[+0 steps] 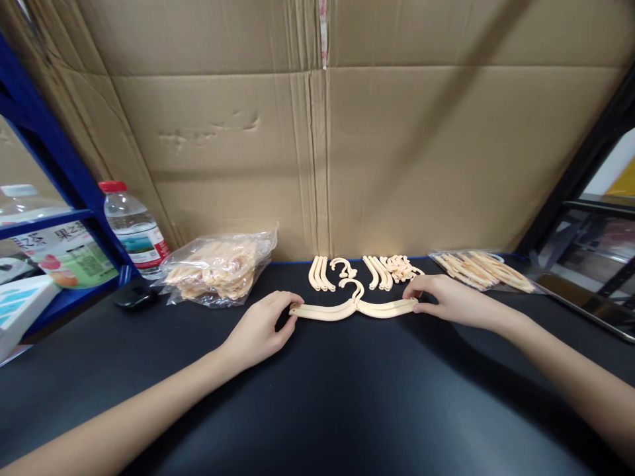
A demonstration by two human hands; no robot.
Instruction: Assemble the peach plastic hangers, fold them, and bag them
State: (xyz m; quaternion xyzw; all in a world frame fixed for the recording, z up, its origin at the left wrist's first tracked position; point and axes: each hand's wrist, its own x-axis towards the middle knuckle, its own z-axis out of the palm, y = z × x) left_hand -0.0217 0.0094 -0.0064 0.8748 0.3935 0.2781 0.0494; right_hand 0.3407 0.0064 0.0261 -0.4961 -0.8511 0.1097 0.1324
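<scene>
A cream plastic clothes hanger (pixel 327 311) with two curved arms and a hook lies across the black table in front of me. My left hand (pixel 262 327) pinches the tip of its left arm between thumb and fingers. At the other end, my right hand (pixel 439 301) grips the tip of the right arm. Just behind the hanger are loose cream hanger arms (pixel 321 274), a loose hook (pixel 342 266), more curved arms (pixel 378 272) and a small heap of little parts (pixel 401 268).
Left of the loose parts sits a clear bag of cream pieces (pixel 218 264); another bag (pixel 483 270) lies at the right. A red-capped water bottle (pixel 133 228), a black object (pixel 135 295) and a blue rack (pixel 64 152) stand left. Cardboard (pixel 446 145) walls the back; a phone-like slab (pixel 585 304) lies right.
</scene>
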